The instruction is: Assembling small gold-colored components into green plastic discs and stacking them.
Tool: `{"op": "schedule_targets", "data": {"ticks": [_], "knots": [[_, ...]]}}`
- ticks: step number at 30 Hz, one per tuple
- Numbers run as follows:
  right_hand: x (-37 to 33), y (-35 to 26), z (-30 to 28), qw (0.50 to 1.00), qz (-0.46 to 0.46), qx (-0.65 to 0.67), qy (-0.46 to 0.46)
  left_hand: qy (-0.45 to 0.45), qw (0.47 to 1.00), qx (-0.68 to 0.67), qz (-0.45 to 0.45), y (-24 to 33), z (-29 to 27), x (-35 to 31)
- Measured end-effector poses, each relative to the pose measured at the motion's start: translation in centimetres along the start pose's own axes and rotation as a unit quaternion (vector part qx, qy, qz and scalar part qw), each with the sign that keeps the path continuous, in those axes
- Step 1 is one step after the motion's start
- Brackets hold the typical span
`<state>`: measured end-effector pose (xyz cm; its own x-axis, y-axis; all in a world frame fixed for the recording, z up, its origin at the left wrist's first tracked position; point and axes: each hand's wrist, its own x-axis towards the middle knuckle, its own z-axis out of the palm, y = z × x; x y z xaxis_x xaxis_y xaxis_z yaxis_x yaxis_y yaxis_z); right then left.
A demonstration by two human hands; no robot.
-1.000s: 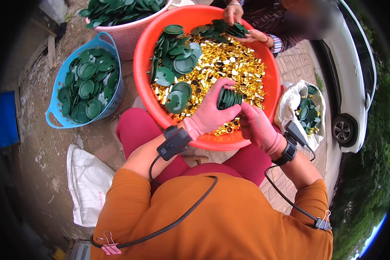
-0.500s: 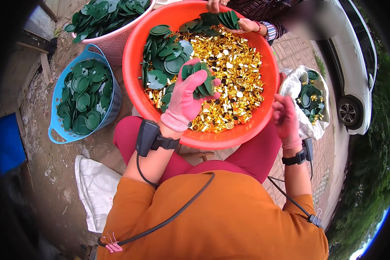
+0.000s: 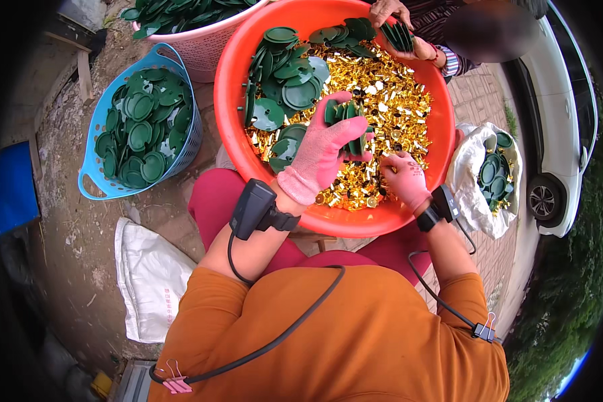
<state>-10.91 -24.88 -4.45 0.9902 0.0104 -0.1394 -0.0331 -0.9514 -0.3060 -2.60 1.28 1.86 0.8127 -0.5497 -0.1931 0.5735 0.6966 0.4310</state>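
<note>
My left hand [image 3: 318,151], in a pink glove, grips a small stack of green plastic discs [image 3: 347,127] above the orange-red basin [image 3: 229,90]. The discs stand on edge between thumb and fingers. Over the basin's near right part, my right hand [image 3: 407,179], also gloved in pink, has its fingers drawn together and pointing down at the shiny gold pieces [image 3: 388,100]. Whatever its fingertips hold is hidden. Loose green discs [image 3: 301,92] lie in the basin's left side, beside the gold pieces.
Across the basin, another person's hands [image 3: 419,48] hold more green discs. A blue basket [image 3: 90,164] and a pink basket [image 3: 197,57], both full of discs, stand left. A white sack [image 3: 465,171] with discs is at right. A flat white sack [image 3: 147,281] lies on the ground.
My right hand has come from beyond the basin's right rim in over the gold pieces. My left hand keeps its stack, turned somewhat. The other person's hands have lifted their discs.
</note>
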Motion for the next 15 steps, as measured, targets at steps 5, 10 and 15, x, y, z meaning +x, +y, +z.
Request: {"op": "schedule_targets", "data": {"ticks": [5, 10, 15], "knots": [[-0.5, -2.9, -1.2, 0.996, 0.093, -0.003, -0.002, 0.024, 0.999, 0.027, -0.038, -1.3, -0.4, 0.3], [-0.9, -3.6, -0.4, 0.978, 0.2, -0.05, 0.024, 0.045, 0.997, 0.058, -0.029, -1.3, -0.5, 0.3], [0.1, -4.3, -0.9, 0.975, 0.211, -0.064, -0.004, 0.041, 0.996, 0.071, -0.022, -1.3, -0.8, 0.2]]}}
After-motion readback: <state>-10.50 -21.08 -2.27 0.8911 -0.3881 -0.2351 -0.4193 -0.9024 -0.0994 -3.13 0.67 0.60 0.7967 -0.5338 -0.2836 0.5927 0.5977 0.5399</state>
